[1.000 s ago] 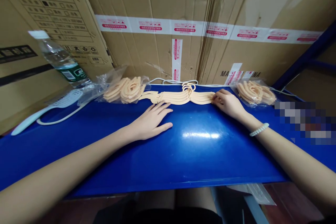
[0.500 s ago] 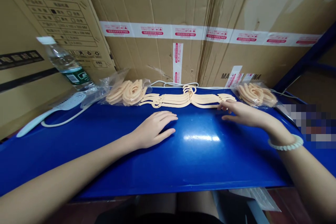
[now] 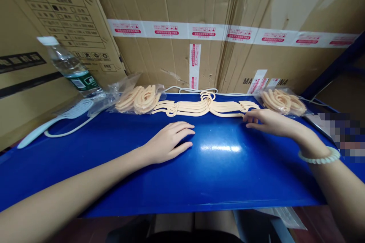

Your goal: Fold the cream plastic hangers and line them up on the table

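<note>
A row of peach plastic hangers [image 3: 199, 107] lies overlapped along the back of the blue table [image 3: 182, 174]. My left hand [image 3: 168, 140] rests flat on the table a little in front of the hangers, fingers stretched out and holding nothing. My right hand [image 3: 268, 121] lies open just right of the row, its fingertips close to the rightmost hanger end. A bead bracelet [image 3: 319, 157] is on that wrist. Two clear bags of peach hooks sit at either end: one bag [image 3: 139, 98] on the left, another bag [image 3: 283, 100] on the right.
Large cardboard boxes [image 3: 199, 26] form a wall right behind the table. At the left stand a water bottle [image 3: 70, 66] and a white handled fan [image 3: 54, 119] with a cord. A blue shelf post [image 3: 330, 64] rises at the right.
My right hand has let go of the right end of the hanger row and slid back to the right. My left hand drew back slightly from the hangers.
</note>
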The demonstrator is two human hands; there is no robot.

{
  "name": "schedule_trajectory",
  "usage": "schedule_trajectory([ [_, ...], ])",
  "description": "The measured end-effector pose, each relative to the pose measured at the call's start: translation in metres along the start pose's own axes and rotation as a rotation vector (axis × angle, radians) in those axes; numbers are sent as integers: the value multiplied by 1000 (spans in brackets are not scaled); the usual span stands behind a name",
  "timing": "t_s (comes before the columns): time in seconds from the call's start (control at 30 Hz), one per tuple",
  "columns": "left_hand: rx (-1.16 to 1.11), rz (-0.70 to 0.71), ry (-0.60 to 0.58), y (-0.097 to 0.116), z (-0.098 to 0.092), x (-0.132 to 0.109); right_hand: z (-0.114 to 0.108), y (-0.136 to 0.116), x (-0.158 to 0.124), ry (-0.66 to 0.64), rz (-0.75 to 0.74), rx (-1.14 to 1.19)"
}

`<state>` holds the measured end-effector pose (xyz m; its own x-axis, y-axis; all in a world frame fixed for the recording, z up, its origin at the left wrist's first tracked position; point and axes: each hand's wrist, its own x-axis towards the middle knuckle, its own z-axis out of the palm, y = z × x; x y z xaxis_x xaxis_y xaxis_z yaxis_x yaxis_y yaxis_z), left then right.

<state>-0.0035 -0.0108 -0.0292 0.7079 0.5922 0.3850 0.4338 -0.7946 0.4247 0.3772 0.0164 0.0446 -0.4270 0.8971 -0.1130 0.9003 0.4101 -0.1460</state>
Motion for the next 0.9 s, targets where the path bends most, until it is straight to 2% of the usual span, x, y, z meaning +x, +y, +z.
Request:
schedule_trajectory([
  [0.1,82,35,-20,0,0,-1,1,8,1,71,-16,-44],
  [0.27,138,76,-13,-1,0,-2,10,12,8,305,-81,-90],
  [0.4,128,90,11,-1,0,-2,21,13,17,397,-111,-104],
  [0.67,56,104,70,-2,0,0,32,21,29,356,-155,-91],
  [0.9,-94,39,160,0,-2,0,25,12,26,302,-115,14],
])
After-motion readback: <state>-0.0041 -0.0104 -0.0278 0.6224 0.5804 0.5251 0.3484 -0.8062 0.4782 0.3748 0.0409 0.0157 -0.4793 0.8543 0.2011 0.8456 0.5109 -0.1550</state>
